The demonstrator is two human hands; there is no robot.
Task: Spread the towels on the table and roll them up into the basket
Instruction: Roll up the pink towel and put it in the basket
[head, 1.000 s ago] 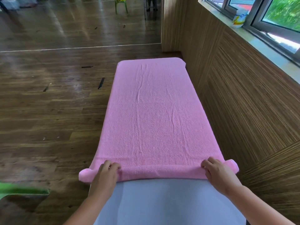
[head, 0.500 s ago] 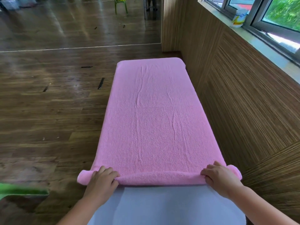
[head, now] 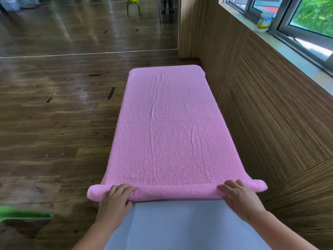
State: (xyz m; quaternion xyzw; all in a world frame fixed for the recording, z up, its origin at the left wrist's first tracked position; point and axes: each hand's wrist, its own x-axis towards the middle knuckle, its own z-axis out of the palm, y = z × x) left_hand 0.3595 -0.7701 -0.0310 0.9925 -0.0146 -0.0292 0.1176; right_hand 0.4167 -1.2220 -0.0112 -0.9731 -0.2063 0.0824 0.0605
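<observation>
**Towel Rolling: Both Hands on the Near Roll**

The left hand [head: 114, 200] lies palm down on the left part of the roll, fingers pressed together and curled over its top. The right hand [head: 237, 197] lies palm down on the right part, fingers slightly spread and flat on the fabric. Neither hand pinches the cloth; both press on it.

The pink towel [head: 171, 127] lies flat along the table [head: 180, 224], with its near end wound into a thin roll [head: 176, 193] across the table's width. Both roll ends overhang the table sides. The far end reaches the far table edge. The bare grey tabletop shows on the near side of the roll.

A green object [head: 25, 214] sits at the near left, blurred. A white container [head: 264, 24] stands on the windowsill at the far right; its printing is too small to read.
</observation>
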